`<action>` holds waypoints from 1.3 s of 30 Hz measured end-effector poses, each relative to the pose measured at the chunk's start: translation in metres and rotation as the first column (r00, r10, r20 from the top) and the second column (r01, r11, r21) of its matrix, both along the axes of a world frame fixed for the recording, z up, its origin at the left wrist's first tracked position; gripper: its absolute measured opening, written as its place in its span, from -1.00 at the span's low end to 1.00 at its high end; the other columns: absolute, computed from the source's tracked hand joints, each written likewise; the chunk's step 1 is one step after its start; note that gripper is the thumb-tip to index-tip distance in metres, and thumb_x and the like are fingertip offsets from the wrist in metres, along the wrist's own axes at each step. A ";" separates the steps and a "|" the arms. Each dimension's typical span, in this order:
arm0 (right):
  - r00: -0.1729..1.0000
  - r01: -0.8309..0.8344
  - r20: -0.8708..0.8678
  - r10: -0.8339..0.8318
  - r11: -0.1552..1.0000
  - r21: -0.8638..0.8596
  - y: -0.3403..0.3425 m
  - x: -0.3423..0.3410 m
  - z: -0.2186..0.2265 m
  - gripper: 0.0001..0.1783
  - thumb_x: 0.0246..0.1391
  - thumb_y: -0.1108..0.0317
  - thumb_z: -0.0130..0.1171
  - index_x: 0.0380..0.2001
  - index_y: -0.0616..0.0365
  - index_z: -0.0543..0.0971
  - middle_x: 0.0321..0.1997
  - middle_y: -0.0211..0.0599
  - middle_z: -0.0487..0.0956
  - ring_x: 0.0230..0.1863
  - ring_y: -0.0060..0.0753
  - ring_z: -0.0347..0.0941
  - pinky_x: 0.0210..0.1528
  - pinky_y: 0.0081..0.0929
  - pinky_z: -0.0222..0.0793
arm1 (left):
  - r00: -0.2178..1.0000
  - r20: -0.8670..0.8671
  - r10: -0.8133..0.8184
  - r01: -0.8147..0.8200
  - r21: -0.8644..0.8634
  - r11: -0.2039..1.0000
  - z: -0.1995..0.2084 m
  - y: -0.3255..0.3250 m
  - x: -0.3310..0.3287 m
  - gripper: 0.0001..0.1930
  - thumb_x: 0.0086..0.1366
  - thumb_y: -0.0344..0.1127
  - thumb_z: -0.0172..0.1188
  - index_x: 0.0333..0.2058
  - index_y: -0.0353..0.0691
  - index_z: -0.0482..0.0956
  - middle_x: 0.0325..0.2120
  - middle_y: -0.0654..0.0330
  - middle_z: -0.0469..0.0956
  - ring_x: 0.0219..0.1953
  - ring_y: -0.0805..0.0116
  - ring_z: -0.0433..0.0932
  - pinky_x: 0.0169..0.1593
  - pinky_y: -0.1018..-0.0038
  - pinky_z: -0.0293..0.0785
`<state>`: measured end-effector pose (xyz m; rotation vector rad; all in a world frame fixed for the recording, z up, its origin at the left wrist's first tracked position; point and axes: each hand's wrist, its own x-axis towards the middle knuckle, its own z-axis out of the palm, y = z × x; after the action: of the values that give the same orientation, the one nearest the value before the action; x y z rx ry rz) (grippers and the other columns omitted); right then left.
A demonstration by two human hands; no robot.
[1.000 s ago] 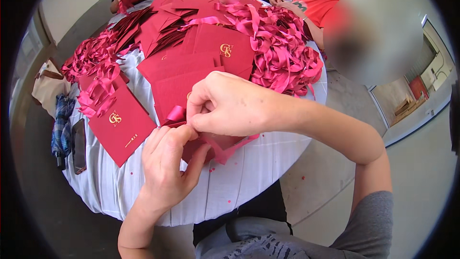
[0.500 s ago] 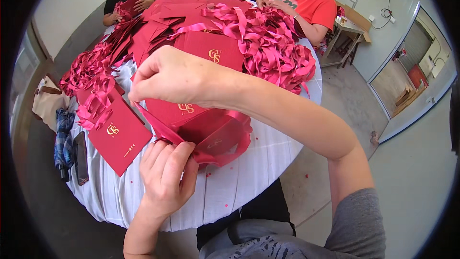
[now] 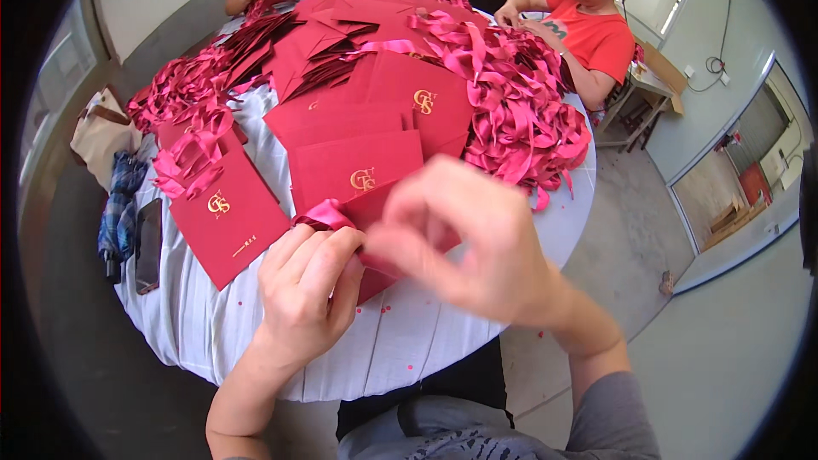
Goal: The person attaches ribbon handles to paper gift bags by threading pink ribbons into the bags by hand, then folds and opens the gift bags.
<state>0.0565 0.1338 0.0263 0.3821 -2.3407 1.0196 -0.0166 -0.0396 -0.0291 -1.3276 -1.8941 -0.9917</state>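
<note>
Close in front of me is a dark red paper bag (image 3: 376, 284), partly hidden behind my hands. My left hand (image 3: 308, 291) is closed at its near left edge, pinching a pink satin ribbon (image 3: 324, 215) that loops up over the fingers. Just right of it, my right hand (image 3: 477, 243) is curled above the bag and smeared by motion, so what its fingers hold cannot be made out. Beyond lie flat red bags with gold lettering, the nearest a red bag (image 3: 336, 169). Another red bag (image 3: 230, 220) with a pink ribbon rests at the left.
A white cloth (image 3: 383, 366) covers the round table. Heaps of ribbon (image 3: 528, 132) and stacked bags (image 3: 324, 43) fill its far side. A phone (image 3: 148, 247) and a folded umbrella (image 3: 122, 209) lie at the left edge. Two people (image 3: 588, 34) sit across, one holding a red bag.
My right hand has come down from the upper left, where it drew the ribbon out, to beside my left hand. The left hand stays on the ribbon. The view has shifted slightly.
</note>
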 end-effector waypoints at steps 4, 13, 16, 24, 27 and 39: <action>0.992 0.059 -0.127 -0.023 0.955 0.291 0.000 0.014 -0.047 -0.77 -0.02 0.29 0.31 -0.35 0.17 0.53 -0.33 -0.21 0.45 -0.26 -0.12 0.44 -0.26 -0.29 0.32 | 1.000 -0.009 -0.029 0.029 0.003 1.000 0.003 0.002 0.002 -0.67 -0.13 -0.67 0.20 -0.28 -0.36 0.52 -0.51 0.07 0.51 -0.54 0.17 0.43 -0.45 0.34 0.34; 0.915 -0.049 0.302 0.267 0.817 -0.574 0.029 0.068 -0.063 -0.79 0.20 0.55 0.03 -0.12 0.34 0.53 -0.42 -0.27 0.60 -0.50 -0.55 0.50 -0.42 -0.57 0.44 | 0.989 0.138 0.054 -0.034 -0.143 0.989 0.019 0.000 0.010 -0.73 0.01 -0.62 0.23 -0.25 -0.32 0.53 -0.44 0.09 0.52 -0.39 0.13 0.42 -0.31 0.35 0.37; 0.805 0.017 0.346 0.481 0.565 -0.825 0.046 0.085 -0.046 -0.73 0.25 0.56 -0.03 -0.01 0.28 0.50 -0.41 -0.28 0.56 -0.41 -0.58 0.51 -0.31 -0.67 0.42 | 0.986 0.082 0.146 -0.124 -0.228 0.966 0.032 -0.002 0.017 -0.76 0.01 -0.44 0.34 -0.30 -0.26 0.55 -0.41 0.17 0.53 -0.36 0.18 0.38 -0.25 0.35 0.31; 0.697 -0.532 -0.437 0.568 0.002 -0.847 0.060 0.098 -0.068 -0.86 0.06 0.62 0.02 -0.32 0.47 0.53 -0.32 0.29 0.59 -0.23 0.26 0.59 -0.19 0.05 0.54 | 0.952 -0.218 0.214 -0.278 -0.328 0.903 0.056 0.028 0.023 -0.81 -0.12 -0.42 0.29 -0.59 -0.21 0.41 -0.43 0.17 0.31 -0.31 0.22 0.32 -0.25 0.32 0.22; 0.812 -0.538 -0.309 0.495 0.431 -0.724 0.068 0.093 -0.065 -0.87 0.20 0.46 0.05 -0.22 0.26 0.51 -0.20 0.10 0.62 -0.29 0.13 0.60 -0.37 -0.06 0.51 | 0.981 -0.129 0.147 -0.189 -0.436 0.880 0.061 0.030 0.023 -0.75 -0.01 -0.55 0.24 -0.29 -0.29 0.49 -0.36 0.13 0.37 -0.28 0.15 0.35 -0.17 0.32 0.28; 0.945 -0.317 -0.285 0.159 0.656 -0.685 0.057 0.080 -0.061 -0.58 0.26 0.08 0.07 -0.50 0.23 0.52 -0.43 -0.26 0.37 -0.53 -0.45 0.23 -0.50 -0.46 0.19 | 0.994 -0.007 0.107 -0.095 -0.525 0.846 0.058 0.041 0.016 -0.41 0.08 -0.51 0.17 0.16 -0.20 0.38 -0.47 0.19 0.48 -0.36 0.25 0.38 -0.20 0.37 0.24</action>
<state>0.1368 0.1912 -0.0343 0.4491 -1.5400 1.8398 -0.0011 0.0014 0.0287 -1.4889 -2.3296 -0.4393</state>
